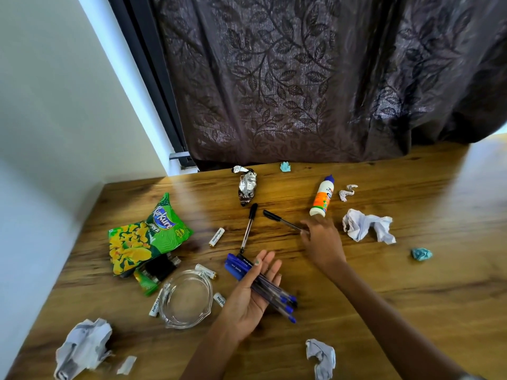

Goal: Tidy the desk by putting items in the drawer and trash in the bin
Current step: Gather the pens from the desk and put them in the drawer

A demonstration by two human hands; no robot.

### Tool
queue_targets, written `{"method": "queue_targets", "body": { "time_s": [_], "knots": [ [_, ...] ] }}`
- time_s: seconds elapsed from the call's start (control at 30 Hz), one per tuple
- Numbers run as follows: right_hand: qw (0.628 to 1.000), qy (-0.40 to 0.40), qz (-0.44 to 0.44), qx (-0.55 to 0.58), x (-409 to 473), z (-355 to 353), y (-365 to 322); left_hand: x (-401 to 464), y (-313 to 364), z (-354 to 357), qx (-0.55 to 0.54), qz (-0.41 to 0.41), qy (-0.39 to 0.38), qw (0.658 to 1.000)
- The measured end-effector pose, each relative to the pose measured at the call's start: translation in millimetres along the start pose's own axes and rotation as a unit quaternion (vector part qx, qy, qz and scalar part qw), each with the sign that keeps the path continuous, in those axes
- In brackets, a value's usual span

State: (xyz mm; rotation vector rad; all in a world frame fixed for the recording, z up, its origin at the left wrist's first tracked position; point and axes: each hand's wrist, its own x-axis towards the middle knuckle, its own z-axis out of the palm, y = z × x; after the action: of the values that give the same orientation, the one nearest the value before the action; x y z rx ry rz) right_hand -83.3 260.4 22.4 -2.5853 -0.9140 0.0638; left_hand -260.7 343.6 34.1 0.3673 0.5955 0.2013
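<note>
Early stage. Left hand (251, 294) flat-open, cradling blue pens (263, 283); right hand (321, 239) pinching black pen (281, 220) on desk (384, 270). Remaining: second pen (248, 227), glue (323, 196), batteries, wrappers, crumpled paper (drawer, bin unseen).

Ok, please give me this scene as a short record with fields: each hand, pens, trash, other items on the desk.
left hand: palm up, carrying blue pens on straight fingers
right hand: pinching a black pen
loose pen: one more black pen on the desk
trash: snack bag, foil wrapper, crumpled papers
other: glue bottle, glass dish, batteries
</note>
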Motion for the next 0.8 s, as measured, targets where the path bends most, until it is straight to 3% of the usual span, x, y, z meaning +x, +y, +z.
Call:
{"method": "queue_targets", "body": {
  "time_s": [0.17,0.33,0.43,0.67,0.8],
  "knots": [
    [0.999,0.020,-0.030,0.000,-3,10,0,0,1,0,-0.006,0.000,-0.003,1.000],
    [0.968,0.023,0.068,0.242,-21,-3,-11,2,2,-2,-0.005,0.007,-0.002,1.000],
    [0.930,-0.035,0.054,0.361,-39,-17,-22,4,4,-2,-0.010,0.016,0.005,1.000],
    [0.936,-0.194,-0.049,0.290,-65,-35,-43,6,12,0,-0.027,0.048,-0.014,0.998],
    [0.934,-0.172,-0.062,0.307,-54,-39,-50,7,15,-3,-0.048,0.058,-0.003,0.997]
  ]
}}
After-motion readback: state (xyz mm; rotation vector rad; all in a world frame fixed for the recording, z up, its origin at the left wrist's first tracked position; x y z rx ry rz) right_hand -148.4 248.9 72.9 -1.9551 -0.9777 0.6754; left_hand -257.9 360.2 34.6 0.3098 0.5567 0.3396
